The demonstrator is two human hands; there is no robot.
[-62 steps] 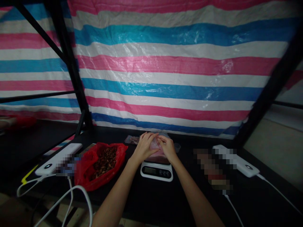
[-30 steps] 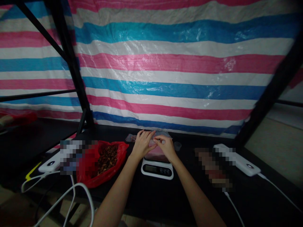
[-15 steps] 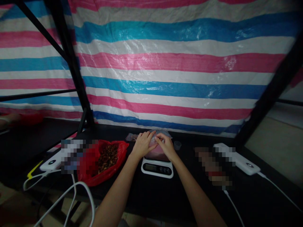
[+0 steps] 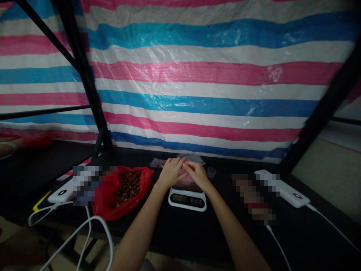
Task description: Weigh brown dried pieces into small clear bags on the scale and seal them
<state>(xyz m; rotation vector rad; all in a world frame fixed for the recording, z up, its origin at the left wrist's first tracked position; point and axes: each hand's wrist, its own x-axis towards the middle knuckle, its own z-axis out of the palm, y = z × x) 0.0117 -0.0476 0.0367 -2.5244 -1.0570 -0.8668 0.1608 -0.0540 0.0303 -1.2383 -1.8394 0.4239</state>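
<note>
My left hand (image 4: 172, 172) and my right hand (image 4: 196, 174) meet above a white digital kitchen scale (image 4: 172, 206). The fingers of both are pinched together on a small clear plastic bag (image 4: 182, 170), mostly hidden behind them. Under the hands shows the scale's pinkish weighing surface. Flat clear plastic bags (image 4: 197, 159) lie just behind my right hand. Left of my left hand is a small filled clear bag (image 4: 156, 163). A little clear plastic cup (image 4: 211, 172) stands to the right of my right hand.
A red plastic bag (image 4: 105, 214) of brown nut-like pieces (image 4: 129, 188) sits open on the left. White power banks (image 4: 60, 194) with cables lie on both sides of the black table (image 4: 180, 233). Behind hangs a striped tarp (image 4: 197, 71); another person's arm (image 4: 9, 145) shows far left.
My hands stay over the scale and have shifted only slightly. The clear bag between my fingers sits lower and more bunched. The other person's arm at far left has moved a little.
</note>
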